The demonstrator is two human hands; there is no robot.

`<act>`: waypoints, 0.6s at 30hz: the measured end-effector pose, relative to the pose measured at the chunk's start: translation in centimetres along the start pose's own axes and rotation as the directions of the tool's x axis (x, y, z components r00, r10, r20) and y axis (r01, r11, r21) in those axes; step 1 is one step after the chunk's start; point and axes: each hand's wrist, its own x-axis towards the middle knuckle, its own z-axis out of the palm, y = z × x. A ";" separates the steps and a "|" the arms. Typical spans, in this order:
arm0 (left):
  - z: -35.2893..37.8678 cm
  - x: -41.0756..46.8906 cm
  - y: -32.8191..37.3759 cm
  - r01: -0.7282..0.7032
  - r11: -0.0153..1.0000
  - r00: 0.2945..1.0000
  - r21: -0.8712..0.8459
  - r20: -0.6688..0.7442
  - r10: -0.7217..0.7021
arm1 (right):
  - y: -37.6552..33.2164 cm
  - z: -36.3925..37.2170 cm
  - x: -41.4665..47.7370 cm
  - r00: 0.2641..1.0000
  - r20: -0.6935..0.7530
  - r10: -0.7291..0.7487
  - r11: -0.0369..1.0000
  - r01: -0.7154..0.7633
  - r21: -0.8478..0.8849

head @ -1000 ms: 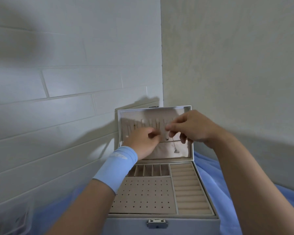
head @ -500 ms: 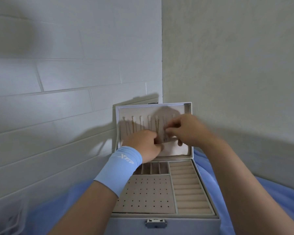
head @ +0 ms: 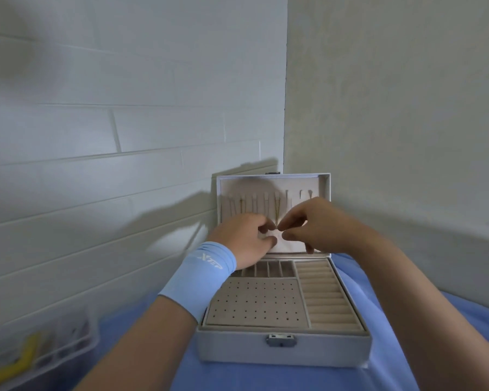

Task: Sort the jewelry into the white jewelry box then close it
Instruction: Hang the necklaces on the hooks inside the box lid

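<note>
Vs. 0.5 s prior: L hand (head: 244,239) & R hand (head: 319,224) sat lower on jewelry box (head: 237,345) lid (head: 266,182), both grips pinching hooked gold chain (head: 277,211); more hooks (head: 287,193) exposed.

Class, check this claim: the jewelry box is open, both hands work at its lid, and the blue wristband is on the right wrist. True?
Not quite: the head view shows the blue wristband on the left wrist. The rest holds.

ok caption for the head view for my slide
Right hand pinches a gold chain hanging in the open lid of the white jewelry box, left hand alongside.
</note>
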 end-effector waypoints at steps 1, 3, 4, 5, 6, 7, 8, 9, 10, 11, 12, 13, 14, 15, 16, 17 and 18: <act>-0.4 -0.8 0.0 -0.011 1.000 1.000 -0.026 -0.013 0.010 | -0.7 0.0 -0.8 1.000 0.023 -0.011 1.000 0.011 0.011; -1.1 -2.7 -0.1 -0.032 0.998 0.999 -0.060 -0.035 0.030 | -2.2 0.2 -2.3 0.997 0.077 -0.025 1.000 0.025 0.001; -1.4 -3.8 -0.2 -0.037 0.997 0.999 -0.074 -0.037 0.035 | -2.9 0.5 -3.1 0.993 0.111 -0.027 1.000 0.028 -0.004; -1.7 -5.0 -0.3 -0.041 0.995 0.999 -0.088 -0.035 0.038 | -3.7 0.8 -3.9 0.988 0.151 -0.032 0.999 0.034 -0.004; -2.0 -6.3 -0.5 -0.042 0.994 0.999 -0.096 -0.032 0.039 | -4.5 1.2 -4.8 0.979 0.198 -0.040 0.999 0.041 -0.004; -2.3 -7.5 -0.7 -0.043 0.994 0.999 -0.098 -0.030 0.040 | -5.3 1.7 -5.7 0.968 0.247 -0.045 0.999 0.047 -0.002; -2.6 -8.8 -0.9 -0.042 0.994 0.999 -0.098 -0.028 0.039 | -6.0 2.2 -6.6 0.953 0.299 -0.045 0.999 0.047 -0.001; -2.8 -10.1 -1.2 -0.035 0.995 0.999 -0.098 -0.023 0.032 | -6.8 2.8 -7.5 0.935 0.352 -0.041 0.999 0.046 -0.005; -2.9 -11.3 -1.6 -0.023 0.995 1.000 -0.097 -0.013 0.022 | -7.5 3.4 -8.2 0.914 0.405 -0.038 0.999 0.048 -0.015; -3.0 -12.4 -2.1 -0.009 0.996 1.000 -0.093 0.010 0.010 | -8.1 4.2 -8.9 0.891 0.454 -0.031 0.998 0.050 -0.030; -3.0 -13.5 -2.6 0.004 0.996 0.999 -0.084 0.048 0.000 | -8.7 5.0 -9.6 0.866 0.499 -0.023 0.997 0.057 -0.052; -2.9 -14.6 -3.2 0.014 0.998 0.995 -0.062 0.096 -0.009 | -9.2 5.8 -10.1 0.841 0.541 -0.019 0.994 0.072 -0.078; -2.8 -15.6 -3.7 0.020 0.999 0.988 -0.028 0.153 -0.015 | -9.6 6.6 -10.6 0.818 0.576 -0.016 0.991 0.091 -0.102; -2.6 -16.5 -4.3 0.022 1.000 0.976 0.007 0.216 -0.023 | -9.9 7.4 -11.1 0.797 0.604 -0.012 0.987 0.106 -0.121; -2.4 -17.3 -4.8 0.029 0.999 0.959 0.032 0.281 -0.037 | -10.2 8.2 -11.5 0.778 0.628 -0.004 0.983 0.117 -0.138; -2.2 -18.0 -5.3 0.040 0.998 0.938 0.051 0.342 -0.055 | -10.5 8.8 -11.9 0.761 0.649 0.007 0.980 0.124 -0.156; -2.2 -18.5 -5.8 0.048 0.997 0.917 0.069 0.394 -0.071 | -10.7 9.5 -12.2 0.745 0.666 0.023 0.976 0.127 -0.176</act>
